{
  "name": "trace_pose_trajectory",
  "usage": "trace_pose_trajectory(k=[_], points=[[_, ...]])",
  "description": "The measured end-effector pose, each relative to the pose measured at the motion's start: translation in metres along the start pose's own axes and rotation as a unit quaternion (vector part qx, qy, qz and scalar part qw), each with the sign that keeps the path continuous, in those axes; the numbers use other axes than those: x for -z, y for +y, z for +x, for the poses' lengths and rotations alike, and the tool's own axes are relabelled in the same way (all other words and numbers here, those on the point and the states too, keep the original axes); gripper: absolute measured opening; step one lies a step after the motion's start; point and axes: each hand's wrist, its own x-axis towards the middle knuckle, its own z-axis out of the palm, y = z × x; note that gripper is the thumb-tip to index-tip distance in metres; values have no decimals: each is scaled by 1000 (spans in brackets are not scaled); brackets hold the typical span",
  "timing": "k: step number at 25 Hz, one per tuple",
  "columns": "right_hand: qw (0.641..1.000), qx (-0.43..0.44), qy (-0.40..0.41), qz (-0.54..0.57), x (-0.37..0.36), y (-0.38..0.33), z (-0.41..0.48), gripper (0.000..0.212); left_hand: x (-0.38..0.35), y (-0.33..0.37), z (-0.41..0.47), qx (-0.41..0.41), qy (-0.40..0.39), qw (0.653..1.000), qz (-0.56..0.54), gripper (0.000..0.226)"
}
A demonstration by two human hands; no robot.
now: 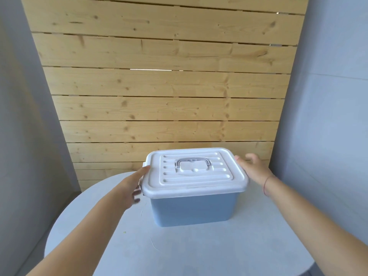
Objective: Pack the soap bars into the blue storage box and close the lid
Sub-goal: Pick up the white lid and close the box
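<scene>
I'm working at the blue storage box (192,209), which is sitting on the round counter (139,246), toward its far side. White lid (194,172) is lying flat on top of the box, grey handle (192,163) folded down in the lid's centre. No soap bars showing anywhere around the box; can't tell whether any are inside, walls are opaque.

My left hand (133,188) is reaching at the box's left end, fingers spread loose, index tip touching the lid's left edge, other fingers blurred just below the rim. Not pinching anything. My right hand (252,167) is sitting at the box's right end, palm against the lid's right edge, fingers fanned open and slightly blurred, holding nothing.

Step in hand, my read: I'm dealing with the lid at both ends, either pressing it home or about to lift it off. With no bars outside the box, closing looks more likely, so task is probably near done.

Next move calls for even pressure on both lid ends at once, then checking that the rim is seating all round the box. Wooden slat wall (165,86) is standing behind the box.
</scene>
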Motion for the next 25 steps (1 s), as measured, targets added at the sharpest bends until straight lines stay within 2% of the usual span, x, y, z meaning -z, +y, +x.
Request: trace_pose_trajectory(k=[1, 2, 3, 5, 7, 10, 12, 13, 15, 18, 20, 23, 25], points=[[988, -115, -81, 69, 0, 5, 14, 57, -1, 0, 3, 39, -34, 998, -31, 46], [961, -186, -150, 139, -2, 12, 25, 64, -3, 1, 2, 60, -62, 995, -56, 47], [940, -220, -182, 188, -5, 20, 35, 69, -2, 2, 4, 66, -74, 992, -73, 46], [917, -233, -211, 245, -7, 28, 44, 73, 1, 5, 10, 58, -81, 991, -94, 49], [913, -224, -216, 262, -6, 24, 47, 62, 4, 11, 15, 54, -72, 989, -115, 46], [932, -190, -179, 250, -3, 16, 51, 48, 2, 22, 14, 3, -50, 996, -76, 17], [962, -166, -113, 183, -7, 9, 54, 39, -5, 27, 16, -28, 6, 999, -40, 9], [979, -150, -71, 120, -10, 5, 54, 36, -10, 27, 16, -44, 50, 998, -14, 11], [992, -124, -6, 0, -16, -2, 51, 45, -22, 26, 12, -77, 119, 988, 56, 12], [992, -123, 7, -32, -20, -9, 45, 46, -33, 25, 12, -96, 160, 975, 118, 27], [991, -123, 9, -53, -19, -13, 44, 44, -37, 24, 14, -107, 174, 968, 143, 19], [989, -116, 25, -93, -20, -24, 38, 42, -43, 26, 10, -137, 208, 938, 241, 35], [983, -114, 44, -139, -25, -27, 33, 38, -46, 26, 8, -146, 221, 922, 281, 38]])
